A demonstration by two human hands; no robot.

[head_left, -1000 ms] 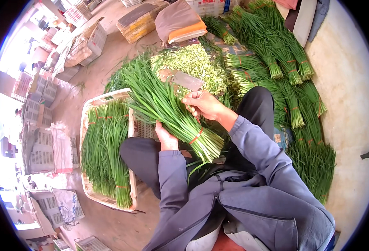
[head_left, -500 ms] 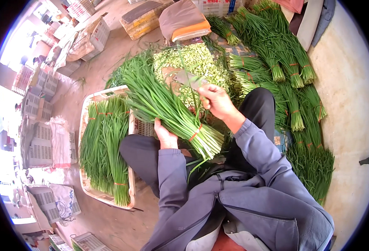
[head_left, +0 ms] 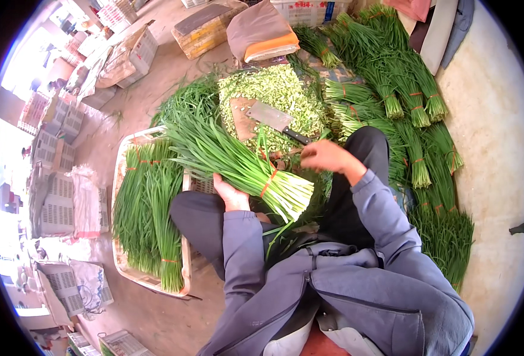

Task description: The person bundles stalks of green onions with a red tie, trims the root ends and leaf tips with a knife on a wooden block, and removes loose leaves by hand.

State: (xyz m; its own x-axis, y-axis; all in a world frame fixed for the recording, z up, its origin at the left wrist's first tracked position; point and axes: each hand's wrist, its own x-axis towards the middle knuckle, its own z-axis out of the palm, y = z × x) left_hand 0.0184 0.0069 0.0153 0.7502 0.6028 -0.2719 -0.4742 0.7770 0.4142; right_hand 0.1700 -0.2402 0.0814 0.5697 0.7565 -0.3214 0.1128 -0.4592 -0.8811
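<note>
Now my right hand (head_left: 328, 158) has released the cleaver (head_left: 272, 119) (fingers loosely open); left hand (head_left: 233, 194) still grips the chive bundle (head_left: 238, 165).

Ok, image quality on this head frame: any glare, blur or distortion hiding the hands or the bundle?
Head view: strong fisheye bending and black corners; the upper-left background is blown out by daylight. The left hand, the chive bundle and cleaver are sharp and evenly lit; the right hand is slightly soft.
</note>
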